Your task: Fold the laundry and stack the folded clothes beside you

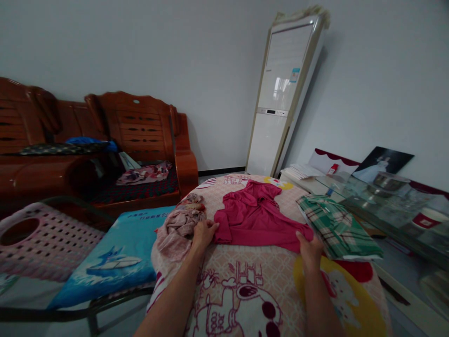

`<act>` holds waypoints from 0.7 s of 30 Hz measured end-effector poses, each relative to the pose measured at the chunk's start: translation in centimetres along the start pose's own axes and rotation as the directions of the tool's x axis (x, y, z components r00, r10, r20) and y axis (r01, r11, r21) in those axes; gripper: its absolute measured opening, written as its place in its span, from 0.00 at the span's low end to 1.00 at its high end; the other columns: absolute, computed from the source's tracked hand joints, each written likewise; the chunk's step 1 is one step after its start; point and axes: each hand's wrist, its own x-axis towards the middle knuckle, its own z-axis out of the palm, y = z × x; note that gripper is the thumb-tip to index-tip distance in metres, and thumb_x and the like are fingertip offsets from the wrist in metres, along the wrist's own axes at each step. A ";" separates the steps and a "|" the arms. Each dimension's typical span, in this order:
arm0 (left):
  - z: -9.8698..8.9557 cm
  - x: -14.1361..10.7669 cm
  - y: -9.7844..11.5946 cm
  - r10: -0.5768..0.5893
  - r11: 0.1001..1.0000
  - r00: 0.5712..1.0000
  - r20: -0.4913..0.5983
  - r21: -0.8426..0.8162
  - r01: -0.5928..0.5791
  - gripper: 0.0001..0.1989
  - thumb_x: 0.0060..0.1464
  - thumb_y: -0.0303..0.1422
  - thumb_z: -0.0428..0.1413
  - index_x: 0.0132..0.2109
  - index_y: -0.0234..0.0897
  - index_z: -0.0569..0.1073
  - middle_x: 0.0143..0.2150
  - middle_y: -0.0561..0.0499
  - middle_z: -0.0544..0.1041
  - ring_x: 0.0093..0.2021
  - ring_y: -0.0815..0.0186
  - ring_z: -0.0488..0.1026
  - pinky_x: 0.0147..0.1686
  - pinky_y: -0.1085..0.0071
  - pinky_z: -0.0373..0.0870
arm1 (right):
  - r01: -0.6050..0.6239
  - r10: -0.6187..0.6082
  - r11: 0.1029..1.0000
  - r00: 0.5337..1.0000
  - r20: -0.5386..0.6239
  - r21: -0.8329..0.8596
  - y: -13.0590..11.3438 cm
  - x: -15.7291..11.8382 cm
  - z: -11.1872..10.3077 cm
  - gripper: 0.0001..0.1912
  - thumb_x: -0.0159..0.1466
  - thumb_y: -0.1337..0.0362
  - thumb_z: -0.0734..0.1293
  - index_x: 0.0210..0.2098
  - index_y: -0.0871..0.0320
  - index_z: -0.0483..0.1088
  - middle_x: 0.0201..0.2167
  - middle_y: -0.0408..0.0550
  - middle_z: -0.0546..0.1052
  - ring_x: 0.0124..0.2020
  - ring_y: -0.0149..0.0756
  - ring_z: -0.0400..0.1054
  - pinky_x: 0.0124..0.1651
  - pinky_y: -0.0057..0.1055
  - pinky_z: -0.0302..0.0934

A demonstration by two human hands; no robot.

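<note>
A magenta garment [252,217] lies spread on a round surface covered by a patterned cloth [245,267]. Its near edge is pinched at the left corner by my left hand [204,234], thumb and fingers closed on the fabric. My right hand [310,245] grips the right corner of the same edge. Just left of my left hand is a crumpled heap of pale pink clothing [178,229]. Beyond my right hand, a folded green plaid garment [340,227] rests at the right side of the surface.
A blue cushion [122,252] sits on a chair [52,238] at the left. Behind it stands a wooden sofa [140,126] with cloths on it. A tall white air conditioner [277,89] stands by the wall. At right is a glass-topped cabinet [396,210] with containers and a photo.
</note>
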 end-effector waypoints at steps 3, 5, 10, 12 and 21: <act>0.2 -0.2 -0.3 0.020 0.999 0.996 -0.089 -0.047 -0.024 0.12 0.54 0.37 0.52 0.28 0.36 0.75 0.28 0.49 0.78 0.31 0.64 0.74 0.32 0.73 0.63 | -0.080 0.085 0.996 0.988 -0.129 0.043 1.0 0.3 -0.4 0.33 0.50 0.47 0.67 0.46 0.66 0.74 0.40 0.58 0.79 0.45 0.51 0.70 0.49 0.42 0.60; 0.3 -0.2 -0.4 0.027 0.998 0.992 -0.121 -0.059 -0.035 0.13 0.54 0.38 0.51 0.28 0.36 0.74 0.28 0.49 0.78 0.31 0.62 0.74 0.32 0.72 0.64 | -0.134 0.137 0.991 0.983 -0.119 0.026 1.5 0.5 -0.7 0.33 0.50 0.47 0.67 0.46 0.66 0.74 0.41 0.60 0.79 0.46 0.53 0.69 0.50 0.44 0.60; 0.6 0.2 -0.9 -0.007 0.993 0.970 -0.243 -0.116 -0.022 0.13 0.55 0.37 0.48 0.32 0.35 0.74 0.33 0.44 0.79 0.37 0.59 0.75 0.37 0.69 0.67 | -0.108 0.107 0.994 0.990 -0.092 -0.005 0.9 0.1 -0.5 0.34 0.50 0.48 0.66 0.49 0.66 0.72 0.47 0.61 0.76 0.54 0.53 0.64 0.55 0.44 0.57; 1.0 0.2 -1.1 -0.025 0.979 0.957 -0.288 -0.199 -0.035 0.15 0.55 0.38 0.48 0.38 0.34 0.74 0.37 0.43 0.79 0.38 0.59 0.75 0.39 0.68 0.68 | -0.056 0.057 0.998 0.996 -0.070 0.018 0.1 -0.1 -0.2 0.33 0.52 0.48 0.65 0.50 0.65 0.71 0.48 0.60 0.76 0.55 0.51 0.63 0.56 0.43 0.56; -2.9 0.5 0.7 0.084 0.849 0.954 -0.287 -0.481 -0.220 0.17 0.48 0.37 0.54 0.43 0.35 0.78 0.42 0.46 0.80 0.44 0.59 0.74 0.47 0.66 0.68 | -0.163 0.181 0.957 0.982 -0.053 0.238 -2.7 1.7 -2.7 0.29 0.48 0.48 0.70 0.40 0.66 0.75 0.20 0.44 0.73 0.24 0.41 0.68 0.31 0.38 0.66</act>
